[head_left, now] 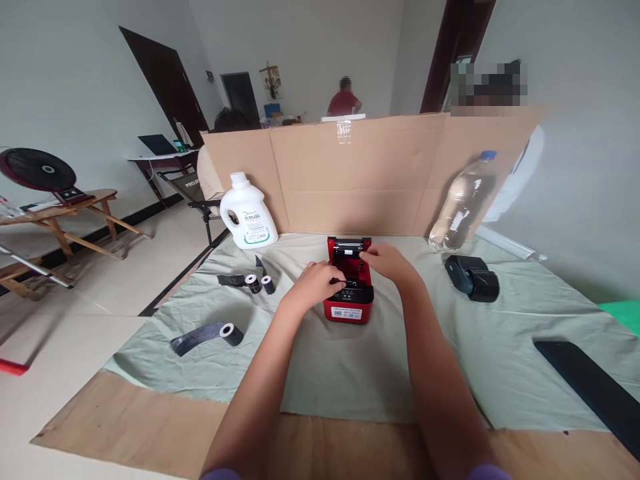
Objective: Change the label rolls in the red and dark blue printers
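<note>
Standing open on cloth [370, 373], red printer [349, 312] is reached equally by both hands: at three o'clock from left hand [316, 285], eight from right hand [387, 263]. Long axis seems pointed twelve-to-six. Left fingers are bent over front, right placed at raised lid [349, 250]; whether gripped, cannot be told.

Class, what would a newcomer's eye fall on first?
A boxy red machine stands centrally, left hand over its front, right hand at its raised lid. Before a wide brown cardboard panel are a white plastic jug at left and a clear, blue-capped plastic bottle at right.
</note>
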The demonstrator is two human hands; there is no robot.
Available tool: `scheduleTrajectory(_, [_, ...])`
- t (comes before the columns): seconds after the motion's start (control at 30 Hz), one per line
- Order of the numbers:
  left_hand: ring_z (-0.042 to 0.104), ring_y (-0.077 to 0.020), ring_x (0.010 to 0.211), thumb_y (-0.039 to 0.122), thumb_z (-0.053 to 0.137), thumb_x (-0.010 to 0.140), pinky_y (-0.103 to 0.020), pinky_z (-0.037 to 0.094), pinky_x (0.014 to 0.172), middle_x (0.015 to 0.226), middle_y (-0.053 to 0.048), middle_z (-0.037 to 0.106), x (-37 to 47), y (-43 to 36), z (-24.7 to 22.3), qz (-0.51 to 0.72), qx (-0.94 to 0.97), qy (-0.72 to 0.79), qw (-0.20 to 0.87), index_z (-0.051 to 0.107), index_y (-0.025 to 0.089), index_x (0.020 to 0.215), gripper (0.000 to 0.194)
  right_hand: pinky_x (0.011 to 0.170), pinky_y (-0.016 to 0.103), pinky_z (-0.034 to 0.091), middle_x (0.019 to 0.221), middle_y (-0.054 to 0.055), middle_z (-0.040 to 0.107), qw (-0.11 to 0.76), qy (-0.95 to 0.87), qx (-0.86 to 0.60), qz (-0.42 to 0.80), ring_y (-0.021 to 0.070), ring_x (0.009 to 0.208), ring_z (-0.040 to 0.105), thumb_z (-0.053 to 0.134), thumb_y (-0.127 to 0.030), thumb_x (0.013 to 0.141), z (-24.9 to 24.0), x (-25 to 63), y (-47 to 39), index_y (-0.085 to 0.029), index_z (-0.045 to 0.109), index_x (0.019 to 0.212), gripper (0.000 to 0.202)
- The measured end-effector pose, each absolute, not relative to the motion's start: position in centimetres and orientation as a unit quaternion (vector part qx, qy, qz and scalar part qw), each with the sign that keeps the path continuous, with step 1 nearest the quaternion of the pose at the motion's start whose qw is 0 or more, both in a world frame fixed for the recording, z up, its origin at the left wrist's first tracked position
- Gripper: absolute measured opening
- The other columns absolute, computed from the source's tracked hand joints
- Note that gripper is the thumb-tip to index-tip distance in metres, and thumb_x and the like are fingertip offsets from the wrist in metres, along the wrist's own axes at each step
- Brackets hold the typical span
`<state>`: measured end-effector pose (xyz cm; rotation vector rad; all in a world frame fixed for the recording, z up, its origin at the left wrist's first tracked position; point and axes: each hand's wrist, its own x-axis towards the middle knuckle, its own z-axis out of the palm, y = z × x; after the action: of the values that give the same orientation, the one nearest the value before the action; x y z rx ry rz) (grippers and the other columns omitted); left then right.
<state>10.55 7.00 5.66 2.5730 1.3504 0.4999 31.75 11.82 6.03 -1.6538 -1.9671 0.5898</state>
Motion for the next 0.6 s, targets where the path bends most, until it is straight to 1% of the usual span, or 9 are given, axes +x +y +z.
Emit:
scheduleTrajectory(0.07, [0.061,-0.0224,0.096,0.024,0.057,0.09,-0.035,0.039,0.086,0.095,0.0,0.074,10.7,6.9,5.9,0.167,0.874,0.45,0.081,0.075,0.027,0.091,0.019,0.082,0.036,0.043,0.094,0.008,0.07,0.377,-0.664,-0.616,0.192,0.0237,0.09,0.061,0.051,-0.043,0.088,5.5,32.5,12.6,-0.019,0.067,0.089,0.029])
scheduleTrajectory(0.13, [0.061,-0.0223,0.096,0.022,0.057,0.09,-0.035,0.038,0.085,0.096,-0.001,0.073,10.8,6.6,5.9,0.167,0.875,0.449,0.067,0.075,0.026,0.091,0.019,0.086,0.036,0.043,0.105,0.008,0.069,0.476,-0.623,-0.577,0.229,0.0222,0.096,0.06,0.052,-0.045,0.086,4.5,32.4,13.5,-0.02,0.065,0.101,0.032])
scheduleTrajectory(0.2, [0.061,-0.0223,0.096,0.021,0.057,0.09,-0.035,0.039,0.084,0.095,-0.002,0.071,10.9,6.4,6.0,0.165,0.875,0.452,0.053,0.075,0.026,0.091,0.019,0.082,0.034,0.045,0.095,0.005,0.068,0.529,-0.589,-0.528,0.307,0.02,0.088,0.059,0.052,-0.049,0.084,3.3,31.7,14.2,-0.021,0.064,0.098,0.034])
scheduleTrajectory(0.27, [0.061,-0.0224,0.095,0.021,0.057,0.09,-0.035,0.04,0.084,0.094,-0.003,0.07,11.1,6.3,6.1,0.16,0.876,0.452,0.04,0.075,0.025,0.091,0.019,0.077,0.033,0.045,0.079,0.001,0.063,0.564,-0.551,-0.5,0.36,0.0185,0.079,0.056,0.052,-0.052,0.082,2.3,31.1,14.2,-0.021,0.063,0.085,0.033])
scheduleTrajectory(0.33, [0.061,-0.0228,0.096,0.021,0.057,0.09,-0.035,0.041,0.084,0.094,-0.004,0.068,11.3,6.1,6.2,0.156,0.878,0.451,0.027,0.076,0.024,0.091,0.019,0.077,0.033,0.045,0.075,0.0,0.059,0.587,-0.535,-0.484,0.367,0.0187,0.08,0.054,0.054,-0.048,0.078,1.4,30.9,13.5,-0.022,0.062,0.078,0.028])
scheduleTrajectory(0.4, [0.061,-0.023,0.097,0.021,0.057,0.091,-0.034,0.041,0.083,0.094,-0.005,0.067,11.5,6.0,6.5,0.156,0.88,0.448,0.016,0.076,0.024,0.091,0.019,0.083,0.034,0.045,0.084,0.002,0.06,0.591,-0.553,-0.469,0.352,0.0203,0.088,0.055,0.055,-0.04,0.074,0.5,31.1,12.0,-0.022,0.064,0.076,0.02])
scheduleTrajectory(0.47, [0.061,-0.0228,0.096,0.021,0.057,0.091,-0.034,0.042,0.082,0.092,-0.005,0.066,11.6,5.8,6.7,0.158,0.881,0.445,0.009,0.076,0.024,0.091,0.02,0.087,0.036,0.046,0.1,0.004,0.059,0.583,-0.577,-0.462,0.338,0.0227,0.099,0.055,0.055,-0.032,0.068,-0.8,31.4,10.3,-0.023,0.067,0.077,0.018])
scheduleTrajectory(0.53, [0.061,-0.0225,0.094,0.02,0.056,0.091,-0.034,0.042,0.081,0.091,-0.005,0.065,11.7,5.8,6.7,0.164,0.882,0.441,0.011,0.076,0.024,0.09,0.02,0.089,0.037,0.046,0.111,0.005,0.057,0.583,-0.578,-0.454,0.346,0.0247,0.107,0.054,0.054,-0.029,0.067,-2.3,31.4,8.8,-0.025,0.069,0.086,0.024])
scheduleTrajectory(0.6, [0.061,-0.0226,0.094,0.021,0.057,0.09,-0.034,0.043,0.08,0.091,-0.005,0.064,11.6,5.9,6.5,0.182,0.88,0.438,0.024,0.076,0.024,0.089,0.02,0.092,0.039,0.047,0.116,0.005,0.058,0.597,-0.556,-0.441,0.375,0.0254,0.111,0.053,0.052,-0.029,0.069,-3.7,31.3,8.0,-0.028,0.068,0.101,0.036])
